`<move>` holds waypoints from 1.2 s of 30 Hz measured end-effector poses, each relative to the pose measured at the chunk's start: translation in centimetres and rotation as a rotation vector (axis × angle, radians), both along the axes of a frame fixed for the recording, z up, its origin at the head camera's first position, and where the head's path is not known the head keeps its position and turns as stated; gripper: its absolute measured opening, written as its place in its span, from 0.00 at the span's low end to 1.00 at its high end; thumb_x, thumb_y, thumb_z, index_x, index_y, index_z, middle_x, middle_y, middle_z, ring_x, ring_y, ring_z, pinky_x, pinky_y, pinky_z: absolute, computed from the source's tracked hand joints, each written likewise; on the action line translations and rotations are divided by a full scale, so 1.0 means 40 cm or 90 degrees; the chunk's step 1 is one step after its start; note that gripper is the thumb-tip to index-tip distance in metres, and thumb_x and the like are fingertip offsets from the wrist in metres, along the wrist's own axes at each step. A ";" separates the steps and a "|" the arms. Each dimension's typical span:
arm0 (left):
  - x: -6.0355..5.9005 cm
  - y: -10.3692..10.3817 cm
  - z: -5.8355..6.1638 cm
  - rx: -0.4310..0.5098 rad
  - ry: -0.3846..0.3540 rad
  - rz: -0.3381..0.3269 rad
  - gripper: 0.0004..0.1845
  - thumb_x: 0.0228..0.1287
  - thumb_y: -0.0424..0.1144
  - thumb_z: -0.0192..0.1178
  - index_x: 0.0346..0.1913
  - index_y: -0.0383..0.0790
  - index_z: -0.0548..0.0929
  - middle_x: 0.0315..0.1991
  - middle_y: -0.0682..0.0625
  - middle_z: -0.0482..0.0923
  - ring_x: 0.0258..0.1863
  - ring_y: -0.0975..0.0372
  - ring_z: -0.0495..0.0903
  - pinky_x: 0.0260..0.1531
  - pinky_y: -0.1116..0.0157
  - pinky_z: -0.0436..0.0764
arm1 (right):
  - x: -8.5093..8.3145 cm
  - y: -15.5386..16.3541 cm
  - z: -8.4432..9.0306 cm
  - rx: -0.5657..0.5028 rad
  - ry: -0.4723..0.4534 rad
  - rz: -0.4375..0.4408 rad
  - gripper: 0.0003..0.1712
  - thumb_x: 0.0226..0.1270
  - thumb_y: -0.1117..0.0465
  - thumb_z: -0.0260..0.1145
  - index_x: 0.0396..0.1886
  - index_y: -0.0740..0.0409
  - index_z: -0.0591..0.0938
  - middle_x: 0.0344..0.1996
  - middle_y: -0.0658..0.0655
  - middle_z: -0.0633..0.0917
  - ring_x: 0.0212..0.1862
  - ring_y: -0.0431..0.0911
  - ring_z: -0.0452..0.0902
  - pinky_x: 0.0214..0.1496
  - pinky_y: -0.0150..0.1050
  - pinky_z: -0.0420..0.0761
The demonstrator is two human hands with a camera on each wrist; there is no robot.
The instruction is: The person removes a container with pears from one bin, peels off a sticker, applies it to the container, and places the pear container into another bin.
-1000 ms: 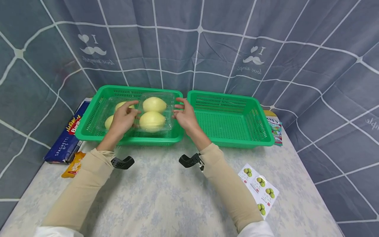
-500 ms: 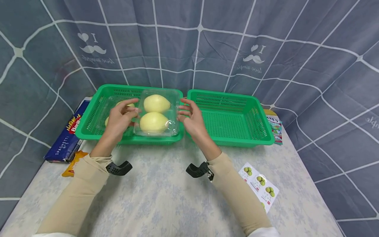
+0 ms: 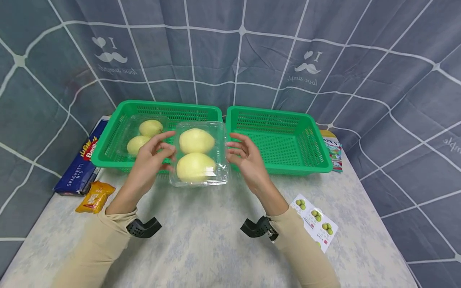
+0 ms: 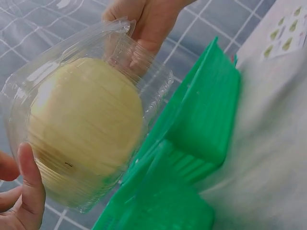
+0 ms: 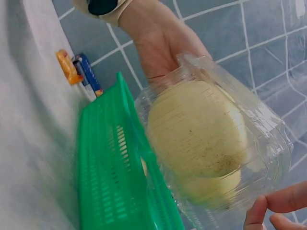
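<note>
left hand (image 3: 153,160): fingers curled on clear clamshell of pears (image 3: 197,154), 9 o'clock edge | right hand (image 3: 246,158): fingertips pinch 3 o'clock edge

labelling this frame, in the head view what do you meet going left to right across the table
spaghetti box → orange snack packet → left green basket → left hand → clear clamshell of pears → right hand → right green basket → sticker sheet
</note>
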State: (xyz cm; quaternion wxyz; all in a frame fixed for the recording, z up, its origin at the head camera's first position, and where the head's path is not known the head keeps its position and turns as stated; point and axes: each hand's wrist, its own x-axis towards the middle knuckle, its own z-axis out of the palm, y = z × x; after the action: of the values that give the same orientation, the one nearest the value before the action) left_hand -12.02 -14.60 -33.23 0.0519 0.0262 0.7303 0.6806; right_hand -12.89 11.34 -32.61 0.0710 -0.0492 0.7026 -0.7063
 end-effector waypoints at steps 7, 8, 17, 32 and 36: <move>0.064 0.026 -0.023 0.023 -0.029 -0.009 0.29 0.78 0.41 0.52 0.77 0.46 0.60 0.31 0.62 0.76 0.32 0.67 0.76 0.26 0.66 0.83 | 0.071 0.042 -0.025 -0.050 -0.040 0.026 0.35 0.68 0.73 0.61 0.72 0.53 0.68 0.55 0.53 0.77 0.51 0.42 0.76 0.48 0.34 0.80; 0.073 0.029 -0.029 0.025 -0.033 -0.009 0.29 0.79 0.42 0.52 0.77 0.46 0.60 0.31 0.62 0.76 0.32 0.67 0.75 0.26 0.66 0.83 | 0.083 0.047 -0.030 -0.060 -0.050 0.030 0.35 0.68 0.73 0.61 0.72 0.52 0.68 0.54 0.52 0.77 0.50 0.42 0.76 0.47 0.34 0.80; 0.148 0.054 -0.100 0.009 -0.044 -0.061 0.31 0.77 0.43 0.54 0.78 0.47 0.59 0.36 0.58 0.75 0.32 0.67 0.76 0.27 0.64 0.82 | 0.175 0.100 -0.082 -0.053 -0.074 0.052 0.39 0.69 0.72 0.63 0.76 0.50 0.62 0.53 0.49 0.75 0.46 0.39 0.77 0.40 0.34 0.83; 0.177 0.087 -0.219 -0.043 -0.135 -0.109 0.39 0.69 0.41 0.64 0.78 0.49 0.57 0.45 0.48 0.71 0.36 0.65 0.79 0.35 0.61 0.83 | 0.248 0.110 -0.209 0.021 -0.089 -0.039 0.38 0.67 0.74 0.61 0.75 0.53 0.64 0.57 0.65 0.74 0.42 0.39 0.78 0.38 0.34 0.84; 0.174 0.091 -0.230 -0.053 -0.154 -0.113 0.41 0.67 0.40 0.66 0.78 0.50 0.57 0.50 0.44 0.70 0.40 0.65 0.79 0.38 0.61 0.84 | 0.241 0.106 -0.230 0.056 -0.073 -0.062 0.36 0.68 0.75 0.59 0.74 0.54 0.65 0.57 0.65 0.75 0.41 0.39 0.78 0.37 0.34 0.84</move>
State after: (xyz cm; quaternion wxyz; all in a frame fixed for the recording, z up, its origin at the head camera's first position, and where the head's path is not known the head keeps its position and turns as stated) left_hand -5.06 -10.95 -42.42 0.2004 0.0064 0.7409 0.6410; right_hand -3.23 15.60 -41.81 0.0789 0.0287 0.7291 -0.6793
